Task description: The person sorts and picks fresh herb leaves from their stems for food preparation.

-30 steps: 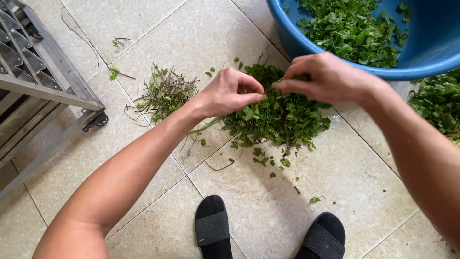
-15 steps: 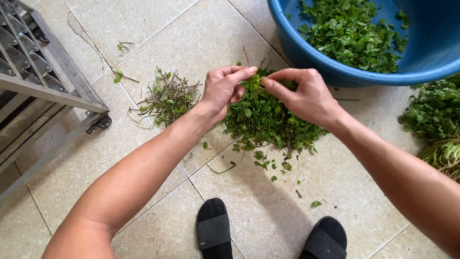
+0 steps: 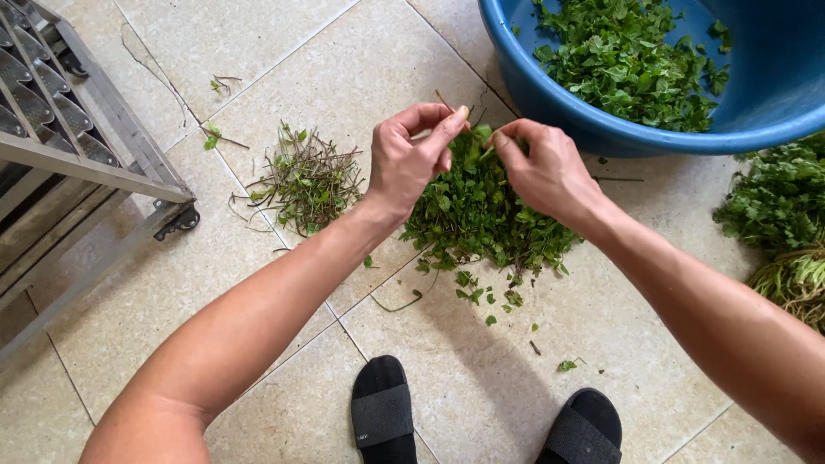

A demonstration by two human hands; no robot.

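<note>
My left hand pinches a thin brown herb stem between thumb and fingers, above a pile of green leafy herbs on the tiled floor. My right hand is beside it, fingers closed on a leafy sprig at the top of that same pile. The two hands nearly touch. A blue plastic basin at the upper right holds picked green leaves.
A heap of stripped stems and scraps lies left of the herb pile. A metal rack on a wheel stands at the left. More bundled herbs lie at the right edge. My feet in black sandals are at the bottom.
Both hands have lifted slightly and drawn together over the herb pile. The left hand now holds a stem up between its fingers.
</note>
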